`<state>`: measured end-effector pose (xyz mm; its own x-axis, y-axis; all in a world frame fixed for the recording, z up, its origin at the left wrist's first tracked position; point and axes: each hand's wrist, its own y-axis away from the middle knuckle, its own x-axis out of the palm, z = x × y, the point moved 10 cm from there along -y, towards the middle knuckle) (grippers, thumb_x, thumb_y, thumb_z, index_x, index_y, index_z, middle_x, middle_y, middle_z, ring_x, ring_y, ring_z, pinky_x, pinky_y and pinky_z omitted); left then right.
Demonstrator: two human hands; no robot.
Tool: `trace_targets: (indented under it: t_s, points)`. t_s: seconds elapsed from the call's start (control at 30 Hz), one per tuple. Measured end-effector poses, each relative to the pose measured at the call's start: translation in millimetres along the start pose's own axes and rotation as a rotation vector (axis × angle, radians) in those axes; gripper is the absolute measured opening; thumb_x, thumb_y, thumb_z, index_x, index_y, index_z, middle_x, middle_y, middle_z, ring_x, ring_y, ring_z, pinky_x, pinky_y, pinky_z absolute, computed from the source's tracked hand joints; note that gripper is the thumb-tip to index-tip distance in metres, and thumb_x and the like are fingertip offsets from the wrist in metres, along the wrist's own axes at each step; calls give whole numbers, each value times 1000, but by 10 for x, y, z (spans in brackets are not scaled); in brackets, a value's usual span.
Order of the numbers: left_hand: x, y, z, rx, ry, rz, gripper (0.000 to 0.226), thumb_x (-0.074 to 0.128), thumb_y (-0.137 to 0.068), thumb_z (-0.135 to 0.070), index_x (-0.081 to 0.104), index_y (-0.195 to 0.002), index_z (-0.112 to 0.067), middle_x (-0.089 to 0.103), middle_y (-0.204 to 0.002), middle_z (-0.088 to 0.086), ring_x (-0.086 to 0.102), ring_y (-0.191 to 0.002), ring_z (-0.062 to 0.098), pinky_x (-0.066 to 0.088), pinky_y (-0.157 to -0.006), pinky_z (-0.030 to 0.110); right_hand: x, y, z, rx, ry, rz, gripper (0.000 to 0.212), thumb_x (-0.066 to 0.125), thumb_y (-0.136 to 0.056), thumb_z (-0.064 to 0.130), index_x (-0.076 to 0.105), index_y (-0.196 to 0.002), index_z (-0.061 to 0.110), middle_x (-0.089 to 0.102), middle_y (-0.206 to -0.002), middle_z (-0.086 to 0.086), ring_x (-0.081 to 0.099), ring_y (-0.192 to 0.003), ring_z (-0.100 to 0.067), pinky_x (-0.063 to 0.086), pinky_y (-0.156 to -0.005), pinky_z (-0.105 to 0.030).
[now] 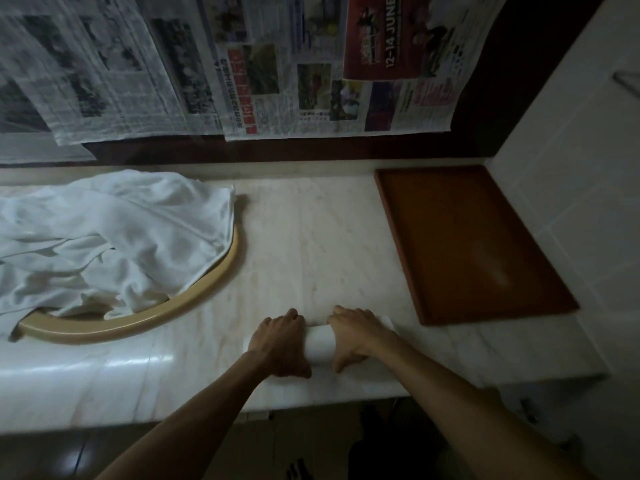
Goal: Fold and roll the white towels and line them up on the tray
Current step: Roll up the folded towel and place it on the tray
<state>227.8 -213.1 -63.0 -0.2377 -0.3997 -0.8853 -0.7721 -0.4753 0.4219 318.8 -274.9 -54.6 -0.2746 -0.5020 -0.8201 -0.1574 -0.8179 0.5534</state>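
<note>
Both the left hand (281, 341) and right hand (356, 336) grip one rolled towel (320, 342). The tray (398, 220) holds none yet; a towel pile (104, 237) waits.

You have a pale marble counter (311, 237) in front of you, with a beige oval basin rim (194, 299) set into its left side. Newspaper sheets (277, 64) hang across the dark wall behind, and white tiles (571, 168) cover the right wall.

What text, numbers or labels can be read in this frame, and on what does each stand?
"12-14 JUNE": white letters on the red advertisement in the colour newspaper sheet hung on the wall.
Red headline characters on the same colour newspaper sheet: too blurred.
Grey newspaper sheets at left: too small.
Nothing else bears text.
</note>
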Motion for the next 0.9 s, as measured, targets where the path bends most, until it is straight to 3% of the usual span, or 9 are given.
trace_targets:
  t_s: [0.23,0.33,0.5,0.67,0.9]
  points:
    - [-546,-568,-1064,99,56,-37,78,83,-61,-58,51,-121,-19,51,-121,0,59,-99,24,46,-79,35,-477,403,-1149,71,-30,-23,73,85,-68,40,51,-130,24,58,-131,0,57,-113,-22,47,-95,-40]
    - [-688,-962,-1718,161,109,-37,82,84,-62,-58,51,-127,-21,53,-125,0,59,-103,22,52,-87,36,-633,623,-1878,98,-26,-53,77,84,-67,44,49,-133,28,56,-133,5,55,-117,-20,43,-101,-43]
    - [-709,-1606,-2652,215,182,23,89,83,-65,-59,49,-136,-19,54,-134,3,57,-115,25,51,-95,40,-675,903,-3011,170,-43,-94,85,83,-65,39,41,-138,31,54,-132,4,53,-116,-21,36,-98,-42]
    - [-498,-1976,-3106,190,209,92,85,85,-61,-62,56,-130,-22,62,-126,0,59,-112,21,51,-95,37,-505,893,-3667,180,-64,-76,73,82,-66,38,45,-128,31,59,-122,6,53,-104,-16,30,-101,-45]
    - [-252,-2180,-3289,152,247,134,90,82,-58,-69,55,-130,-22,62,-125,-1,57,-112,21,49,-97,41,-218,754,-4051,152,-78,59,78,81,-71,45,45,-138,28,57,-128,-1,52,-112,-22,34,-100,-45]
